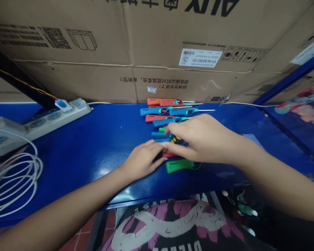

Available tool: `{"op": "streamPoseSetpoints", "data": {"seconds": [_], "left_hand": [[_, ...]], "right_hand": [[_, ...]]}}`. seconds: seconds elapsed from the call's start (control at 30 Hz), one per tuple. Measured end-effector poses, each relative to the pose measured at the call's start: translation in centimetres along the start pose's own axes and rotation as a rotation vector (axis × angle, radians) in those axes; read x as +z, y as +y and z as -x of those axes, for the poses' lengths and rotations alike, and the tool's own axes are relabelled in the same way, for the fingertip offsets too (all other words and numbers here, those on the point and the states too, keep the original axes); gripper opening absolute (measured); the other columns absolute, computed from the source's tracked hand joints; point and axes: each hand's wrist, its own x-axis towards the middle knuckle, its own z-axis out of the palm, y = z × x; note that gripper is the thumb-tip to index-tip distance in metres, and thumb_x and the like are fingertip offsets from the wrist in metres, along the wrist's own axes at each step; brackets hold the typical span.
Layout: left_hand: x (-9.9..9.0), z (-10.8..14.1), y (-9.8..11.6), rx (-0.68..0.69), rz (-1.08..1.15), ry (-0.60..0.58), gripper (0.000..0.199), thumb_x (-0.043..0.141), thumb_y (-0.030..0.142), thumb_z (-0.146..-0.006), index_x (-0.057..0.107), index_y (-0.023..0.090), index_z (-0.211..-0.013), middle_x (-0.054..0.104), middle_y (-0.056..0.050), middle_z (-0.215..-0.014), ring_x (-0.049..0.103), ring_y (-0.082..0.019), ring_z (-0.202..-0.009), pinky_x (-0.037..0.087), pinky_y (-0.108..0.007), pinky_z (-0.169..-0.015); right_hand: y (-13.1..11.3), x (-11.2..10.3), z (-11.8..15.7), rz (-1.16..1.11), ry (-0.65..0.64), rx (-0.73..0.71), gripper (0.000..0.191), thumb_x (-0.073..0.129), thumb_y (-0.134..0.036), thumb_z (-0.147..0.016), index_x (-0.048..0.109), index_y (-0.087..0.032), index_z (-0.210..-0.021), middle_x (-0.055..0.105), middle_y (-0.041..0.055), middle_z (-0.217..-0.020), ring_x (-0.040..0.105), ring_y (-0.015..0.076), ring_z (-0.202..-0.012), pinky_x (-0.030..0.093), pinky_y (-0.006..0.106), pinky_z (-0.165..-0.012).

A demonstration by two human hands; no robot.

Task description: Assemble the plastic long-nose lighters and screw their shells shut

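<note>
My left hand (143, 160) reaches in from the left, its fingers bent over the grip end of a red gas lighter (170, 154) lying on the blue shelf. My right hand (199, 139) is closed round a short black-and-yellow handle, apparently a screwdriver (176, 139), held over that lighter; its tip is hidden. Nearest to me lies a green lighter (179, 166), partly under my right wrist. Beyond the hands, several long-nosed lighters lie in a rough column, among them a blue lighter (165, 121) and a red lighter (170, 102).
A large cardboard box (94, 80) walls off the back of the blue shelf (104, 139). On the left are a white power strip (54, 115) and a coiled white cable (15, 184). A flat device (252, 139) lies behind my right forearm. A blue frame post (290, 78) stands right.
</note>
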Motion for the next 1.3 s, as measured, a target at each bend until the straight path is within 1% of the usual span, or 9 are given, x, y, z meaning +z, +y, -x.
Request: {"op": "streamPoseSetpoints", "data": {"seconds": [0.13,0.23,0.33,0.47,0.8,0.9,1.0,1.13,1.3], "left_hand": [[-0.07,-0.06,0.0,-0.008,0.01,-0.018,0.017,0.056,0.034,-0.1,0.058,0.019,-0.094,0.068,-0.005,-0.091,0.062,-0.024,-0.087,0.053,-0.037,-0.077],[-0.11,-0.11,-0.01,-0.003,0.03,0.001,0.015,0.056,0.033,-0.1,0.059,0.019,-0.098,0.069,-0.005,-0.093,0.062,-0.023,-0.088,0.053,-0.037,-0.077],[-0.17,-0.16,0.03,-0.011,0.042,-0.01,0.015,0.057,0.033,-0.1,0.059,0.019,-0.096,0.069,-0.005,-0.092,0.062,-0.024,-0.087,0.053,-0.037,-0.076],[-0.23,-0.2,0.07,-0.014,0.053,-0.016,0.015,0.057,0.032,-0.1,0.06,0.018,-0.099,0.07,-0.006,-0.096,0.063,-0.024,-0.089,0.054,-0.038,-0.079],[-0.13,-0.13,0.04,0.0,0.017,-0.004,0.016,0.056,0.034,-0.1,0.06,0.018,-0.097,0.069,-0.006,-0.092,0.061,-0.023,-0.085,0.054,-0.037,-0.077],[-0.17,-0.18,0.09,0.008,0.006,0.004,0.016,0.057,0.034,-0.1,0.059,0.018,-0.098,0.069,-0.006,-0.093,0.061,-0.024,-0.086,0.053,-0.037,-0.077],[-0.25,-0.22,0.14,-0.003,0.001,-0.014,0.016,0.057,0.034,-0.1,0.059,0.018,-0.096,0.068,-0.006,-0.091,0.061,-0.024,-0.085,0.053,-0.037,-0.076],[-0.27,-0.23,0.14,-0.003,0.02,-0.001,0.014,0.057,0.033,-0.1,0.059,0.019,-0.099,0.069,-0.006,-0.093,0.062,-0.024,-0.087,0.054,-0.037,-0.078],[-0.2,-0.22,0.11,-0.008,0.035,-0.009,0.015,0.057,0.033,-0.1,0.06,0.019,-0.098,0.069,-0.006,-0.094,0.062,-0.024,-0.088,0.054,-0.038,-0.079]], "right_hand": [[-0.14,-0.03,0.07,-0.046,0.014,-0.038,0.032,0.051,-0.031,-0.095,0.061,-0.013,-0.12,0.072,0.01,-0.107,0.066,0.0215,-0.085,0.04,0.031,-0.065],[-0.26,0.08,0.11,0.019,-0.013,-0.01,0.029,0.046,-0.035,-0.098,0.065,-0.014,-0.106,0.072,0.0078,-0.09,0.065,0.0224,-0.077,0.038,0.032,-0.062],[-0.24,0.17,0.15,-0.014,0.052,-0.045,0.03,0.05,-0.028,-0.093,0.062,-0.012,-0.115,0.07,0.0117,-0.109,0.066,0.0235,-0.091,0.042,0.033,-0.068],[-0.13,0.06,0.24,0.039,0.011,0.0,0.027,0.045,-0.034,-0.098,0.064,-0.015,-0.099,0.071,0.0073,-0.089,0.065,0.0226,-0.079,0.039,0.033,-0.063],[0.08,0.16,0.22,0.012,0.051,-0.02,0.042,0.049,-0.032,-0.095,0.057,-0.011,-0.13,0.073,0.0108,-0.105,0.068,0.0242,-0.091,0.044,0.033,-0.069],[0.25,0.28,0.29,0.05,0.04,-0.002,0.039,0.042,-0.035,-0.098,0.063,-0.01,-0.119,0.074,0.0095,-0.091,0.068,0.0251,-0.082,0.043,0.034,-0.066],[0.38,0.34,0.33,0.01,0.081,-0.068,0.043,0.047,-0.026,-0.092,0.058,-0.01,-0.13,0.072,0.0129,-0.113,0.068,0.0257,-0.097,0.046,0.033,-0.071],[0.42,0.3,0.31,0.044,0.06,-0.047,0.04,0.042,-0.031,-0.096,0.063,-0.01,-0.123,0.075,0.0106,-0.094,0.068,0.0242,-0.08,0.043,0.033,-0.066],[0.39,0.26,0.36,0.039,0.063,-0.038,0.046,0.044,-0.035,-0.095,0.061,-0.009,-0.129,0.075,0.0107,-0.098,0.068,0.0243,-0.083,0.042,0.033,-0.065]]}}
